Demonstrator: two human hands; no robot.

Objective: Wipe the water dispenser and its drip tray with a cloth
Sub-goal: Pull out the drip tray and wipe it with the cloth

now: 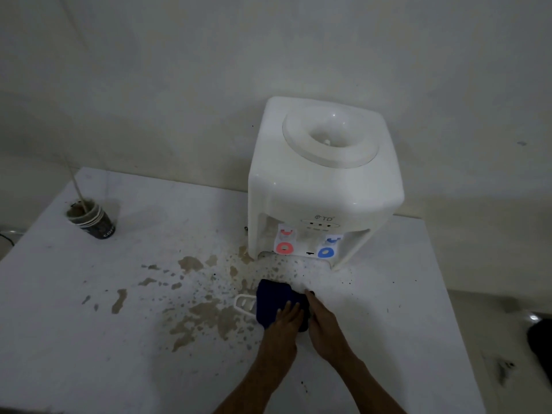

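Note:
A white countertop water dispenser (322, 180) stands at the back right of the table, with a red tap (285, 248) and a blue tap (326, 252) on its front. A dark blue cloth (276, 297) lies on the table in front of it, covering most of a white slotted drip tray (244, 303) whose left end pokes out. My left hand (286, 319) presses flat on the cloth. My right hand (321, 315) rests against the cloth's right edge, fingers curled at it.
The white table (89, 339) carries brown spill patches (206, 318) left of the cloth and specks by the dispenser base. A dark paper cup (91, 218) with a stick in it stands at the back left. The wall is close behind; the table's right edge drops to the floor.

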